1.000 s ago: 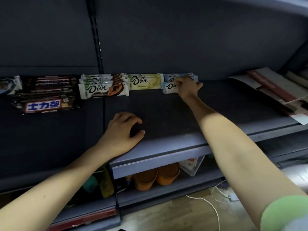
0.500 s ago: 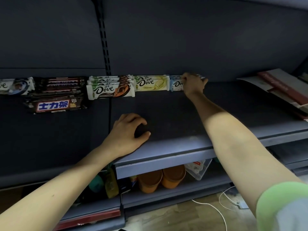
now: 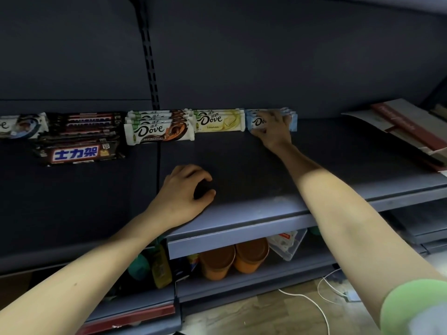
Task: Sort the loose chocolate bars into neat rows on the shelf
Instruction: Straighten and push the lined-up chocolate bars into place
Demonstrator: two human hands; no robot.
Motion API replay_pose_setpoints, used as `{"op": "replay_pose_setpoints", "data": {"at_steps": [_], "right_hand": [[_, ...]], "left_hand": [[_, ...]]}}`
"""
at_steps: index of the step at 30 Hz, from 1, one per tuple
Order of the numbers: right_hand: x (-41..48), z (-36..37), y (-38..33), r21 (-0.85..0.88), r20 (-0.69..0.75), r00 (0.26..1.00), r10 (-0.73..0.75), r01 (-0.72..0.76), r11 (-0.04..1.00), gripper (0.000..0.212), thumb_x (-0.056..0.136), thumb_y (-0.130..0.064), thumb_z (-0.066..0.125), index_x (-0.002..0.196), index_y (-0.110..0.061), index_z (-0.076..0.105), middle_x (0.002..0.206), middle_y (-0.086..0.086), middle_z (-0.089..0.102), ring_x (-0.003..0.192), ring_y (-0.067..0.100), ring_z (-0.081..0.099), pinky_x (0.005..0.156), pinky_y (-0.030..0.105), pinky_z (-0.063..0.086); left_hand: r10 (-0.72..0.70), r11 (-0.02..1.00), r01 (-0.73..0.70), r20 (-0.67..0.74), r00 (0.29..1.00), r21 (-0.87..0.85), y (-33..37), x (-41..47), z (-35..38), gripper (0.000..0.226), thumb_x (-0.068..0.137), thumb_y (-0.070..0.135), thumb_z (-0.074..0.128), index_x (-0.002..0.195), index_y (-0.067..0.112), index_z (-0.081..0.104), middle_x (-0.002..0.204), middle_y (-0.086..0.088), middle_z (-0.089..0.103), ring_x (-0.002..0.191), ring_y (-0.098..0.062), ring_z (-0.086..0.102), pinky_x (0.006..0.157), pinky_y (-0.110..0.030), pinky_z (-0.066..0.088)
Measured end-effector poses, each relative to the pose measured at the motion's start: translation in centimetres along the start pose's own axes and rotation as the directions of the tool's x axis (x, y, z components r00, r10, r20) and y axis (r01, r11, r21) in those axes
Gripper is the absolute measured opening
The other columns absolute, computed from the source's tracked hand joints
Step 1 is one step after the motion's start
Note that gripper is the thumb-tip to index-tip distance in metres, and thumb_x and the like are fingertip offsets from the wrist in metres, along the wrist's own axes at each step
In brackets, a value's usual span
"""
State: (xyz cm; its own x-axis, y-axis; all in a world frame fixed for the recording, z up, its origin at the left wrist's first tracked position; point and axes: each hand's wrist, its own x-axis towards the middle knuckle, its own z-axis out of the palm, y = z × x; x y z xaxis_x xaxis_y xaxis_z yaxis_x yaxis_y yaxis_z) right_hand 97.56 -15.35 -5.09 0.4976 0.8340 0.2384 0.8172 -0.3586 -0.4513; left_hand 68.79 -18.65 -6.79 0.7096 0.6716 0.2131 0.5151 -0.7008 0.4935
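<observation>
At the back edge of the shelf (image 3: 242,165), the right hand (image 3: 272,128) curls its grip round the blue Dove bars (image 3: 292,122), just beside the yellow Dove bars (image 3: 219,120). A careless shove could skew either stack. The left hand (image 3: 183,194) rests empty near the front edge, grip relaxed.

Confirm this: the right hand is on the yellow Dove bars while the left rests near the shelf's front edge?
Wrong colour: the head view shows the right hand on the light-blue Dove bars; the left hand rests near the shelf's front edge.
</observation>
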Motion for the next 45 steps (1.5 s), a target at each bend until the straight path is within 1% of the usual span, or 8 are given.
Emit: {"op": "replay_pose_setpoints", "data": {"at_steps": [6, 15, 22, 27, 32, 35, 41, 45], "right_hand": [[0.3, 0.0, -0.6, 0.026, -0.032, 0.998, 0.059, -0.058, 0.998, 0.054, 0.088, -0.022, 0.060, 0.139, -0.021, 0.039, 0.150, 0.007, 0.023, 0.136, 0.033, 0.016, 0.108, 0.033, 0.023], [-0.9, -0.2, -0.8, 0.042, -0.028, 0.997, 0.073, -0.072, 0.997, 0.057, 0.092, -0.027, 0.053, 0.144, -0.021, 0.030, 0.151, 0.006, 0.024, 0.137, 0.030, 0.026, 0.106, 0.039, 0.033], [-3.0, 0.4, -5.7, 0.109, -0.003, 0.998, -0.059, 0.059, 0.992, 0.040, 0.090, -0.021, 0.055, 0.129, -0.012, 0.049, 0.137, 0.011, 0.041, 0.122, 0.026, 0.047, 0.099, 0.029, 0.037], [-4.6, 1.3, -12.9, 0.194, 0.069, 0.969, -0.237, 0.219, 0.956, 0.027, 0.092, -0.017, 0.051, 0.116, -0.009, 0.061, 0.124, 0.008, 0.060, 0.114, 0.022, 0.055, 0.093, 0.024, 0.038], [-7.4, 4.2, -21.9, 0.356, 0.174, 0.865, -0.470, 0.390, 0.849, 0.025, 0.094, -0.015, 0.052, 0.116, -0.009, 0.062, 0.117, 0.004, 0.064, 0.100, 0.009, 0.057, 0.076, 0.011, 0.037], [-8.8, 6.2, -27.1, 0.389, 0.240, 0.784, -0.572, 0.462, 0.797, 0.024, 0.094, -0.018, 0.052, 0.115, -0.013, 0.062, 0.114, -0.001, 0.062, 0.093, 0.003, 0.053, 0.064, 0.002, 0.036], [-11.9, 11.2, -37.6, 0.466, 0.317, 0.670, -0.671, 0.506, 0.726, 0.020, 0.094, -0.017, 0.051, 0.107, -0.013, 0.067, 0.097, -0.009, 0.059, 0.076, -0.008, 0.050, 0.061, -0.004, 0.034], [-14.2, 14.8, -45.0, 0.495, 0.344, 0.595, -0.726, 0.543, 0.679, 0.020, 0.094, -0.016, 0.051, 0.107, -0.011, 0.066, 0.101, -0.007, 0.060, 0.086, 0.000, 0.050, 0.064, -0.006, 0.035]], "left_hand": [[0.000, 1.000, 0.000, -0.007, 1.000, 0.002, -0.1, 0.1, 0.1, 0.042, 0.083, 0.045, 0.048, 0.116, 0.021, 0.058, 0.122, 0.007, 0.050, 0.121, -0.016, 0.037, 0.097, -0.029, 0.030], [0.008, 1.000, -0.008, -0.025, 1.000, -0.006, 0.1, 0.1, 0.2, 0.031, 0.089, 0.032, 0.056, 0.117, 0.020, 0.058, 0.124, 0.005, 0.049, 0.122, -0.017, 0.035, 0.100, -0.030, 0.028], [0.018, 0.991, -0.028, -0.080, 0.997, -0.132, 0.1, -0.1, -0.6, 0.023, 0.090, 0.021, 0.055, 0.110, 0.016, 0.063, 0.120, -0.001, 0.056, 0.119, -0.020, 0.041, 0.094, -0.022, 0.029], [0.063, 0.997, -0.071, -0.179, 0.982, -0.040, -2.3, -1.6, -4.1, 0.033, 0.082, 0.034, 0.047, 0.097, 0.014, 0.067, 0.102, -0.002, 0.065, 0.102, -0.024, 0.056, 0.089, -0.039, 0.045], [-0.041, 0.998, 0.024, -0.311, 0.949, -0.059, -7.4, -5.1, -9.3, 0.015, 0.085, 0.015, 0.058, 0.094, 0.010, 0.068, 0.094, -0.002, 0.069, 0.079, -0.015, 0.062, 0.072, -0.031, 0.050], [-0.119, 0.993, 0.101, -0.376, 0.919, -0.067, -10.9, -7.7, -12.0, 0.014, 0.085, 0.013, 0.057, 0.093, 0.011, 0.068, 0.096, 0.000, 0.069, 0.085, -0.016, 0.063, 0.076, -0.033, 0.051], [-0.295, 0.955, 0.284, -0.421, 0.858, -0.089, -17.8, -13.8, -17.7, 0.017, 0.089, 0.012, 0.053, 0.099, 0.016, 0.067, 0.097, 0.009, 0.064, 0.091, -0.003, 0.055, 0.077, -0.011, 0.035], [-0.344, 0.935, 0.344, -0.473, 0.811, -0.090, -23.0, -18.4, -21.7, 0.018, 0.089, 0.011, 0.053, 0.099, 0.015, 0.067, 0.099, 0.005, 0.066, 0.094, -0.007, 0.058, 0.080, -0.014, 0.038]]}}
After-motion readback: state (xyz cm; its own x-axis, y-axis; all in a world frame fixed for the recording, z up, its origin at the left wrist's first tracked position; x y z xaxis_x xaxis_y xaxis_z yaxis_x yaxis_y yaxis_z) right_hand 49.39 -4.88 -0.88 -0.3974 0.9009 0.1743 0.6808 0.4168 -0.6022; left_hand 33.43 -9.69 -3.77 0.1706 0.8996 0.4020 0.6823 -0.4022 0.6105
